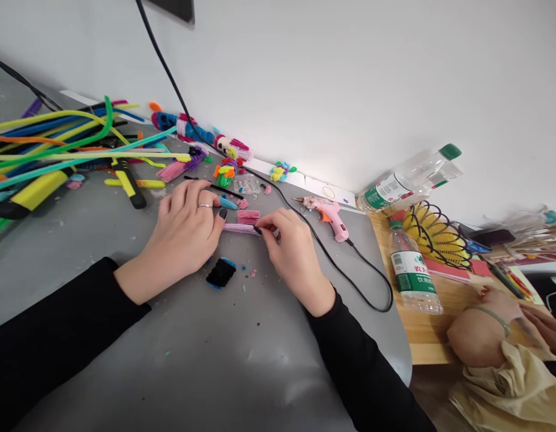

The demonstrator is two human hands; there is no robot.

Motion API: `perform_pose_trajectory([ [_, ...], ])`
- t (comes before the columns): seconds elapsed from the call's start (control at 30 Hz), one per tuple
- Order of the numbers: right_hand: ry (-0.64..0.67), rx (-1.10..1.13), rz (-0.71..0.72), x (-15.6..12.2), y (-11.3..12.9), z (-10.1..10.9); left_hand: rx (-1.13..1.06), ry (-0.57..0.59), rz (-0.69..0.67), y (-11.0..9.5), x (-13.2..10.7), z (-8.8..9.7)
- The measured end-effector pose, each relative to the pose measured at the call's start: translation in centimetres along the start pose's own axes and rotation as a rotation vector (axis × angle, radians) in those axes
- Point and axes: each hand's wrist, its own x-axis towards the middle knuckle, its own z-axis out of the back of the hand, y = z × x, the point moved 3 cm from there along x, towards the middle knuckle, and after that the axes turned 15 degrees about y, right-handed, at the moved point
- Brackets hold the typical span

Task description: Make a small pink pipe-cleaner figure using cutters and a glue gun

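A lilac pipe cleaner strip (242, 228) lies on the grey table between my hands. My right hand (289, 249) pinches its right end between thumb and fingers. My left hand (183, 225), with a ring on one finger, rests flat with its fingers stretched out, the thumb touching the strip's left end. Just behind the strip is a pink pipe cleaner bundle (248, 216), with a light-blue piece (227, 203) by my left fingers. A black fuzzy pad with a blue edge (221, 273) lies in front of my hands.
A pink glue gun (325, 214) with a black cord lies to the right. Pipe cleaners (57, 141) and yellow-black pliers (127, 182) fill the left. Finished fuzzy figures (188, 127) line the wall. Bottles (413, 270) and a wire basket (435, 234) stand beside another person's arm (480, 330).
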Motion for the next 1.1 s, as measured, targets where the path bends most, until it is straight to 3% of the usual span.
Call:
perform_pose_trajectory([
  [0.1, 0.005, -0.034, 0.009, 0.1, 0.0, -0.1, 0.032, 0.03, -0.004, -0.1, 0.1, -0.2],
  [0.23, 0.019, -0.086, 0.015, 0.2, 0.1, -0.2, 0.034, -0.027, 0.023, -0.3, 0.1, -0.4],
  [0.67, 0.045, -0.188, 0.017, 0.3, 0.0, -0.6, 0.122, -0.044, 0.018, -0.5, 0.2, -0.8],
  [1.1, 0.061, -0.223, 0.007, 0.3, 0.3, -0.7, 0.064, -0.092, 0.005, -0.4, 0.3, -1.1],
])
